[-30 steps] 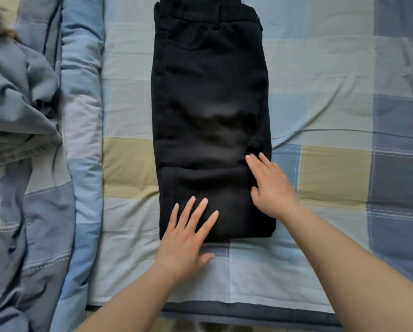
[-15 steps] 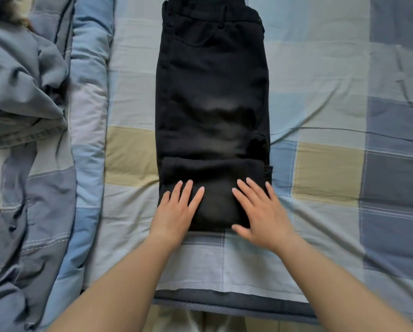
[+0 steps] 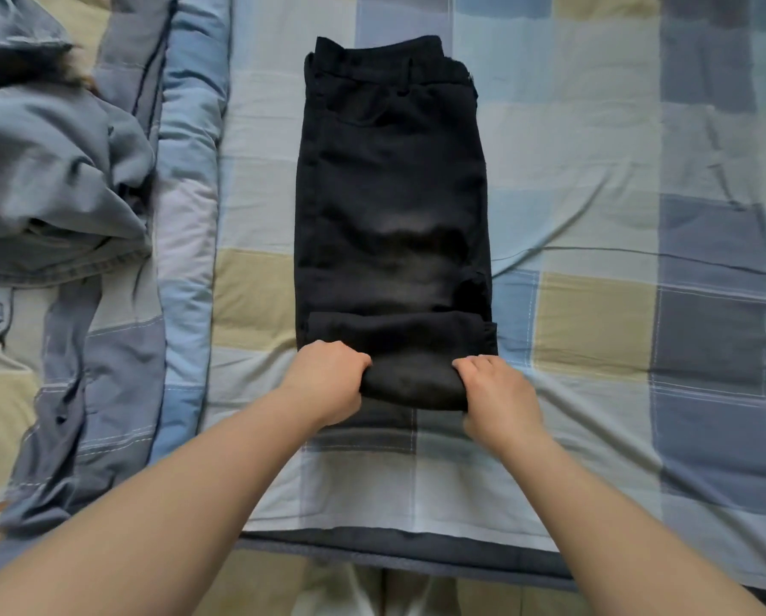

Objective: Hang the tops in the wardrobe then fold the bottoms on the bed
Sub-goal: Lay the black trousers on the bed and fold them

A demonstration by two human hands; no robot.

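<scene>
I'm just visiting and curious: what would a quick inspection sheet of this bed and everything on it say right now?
Surface: checked bedsheet in blue, grey and tan squares, lightly creased.
Job's things: black trousers lie lengthwise on the sheet, waistband at the far end, near end doubled over.
Clutter: crumpled grey-blue garment on a bunched quilt at the left.
Hands: left hand and right hand each grip the near folded edge of the trousers, fingers curled round it.
Cables: a thin dark line crosses the sheet to the right of the trousers; cable or crease, cannot tell.
Surroundings: dark bed edge nearest the person; what lies below it is unclear.
</scene>
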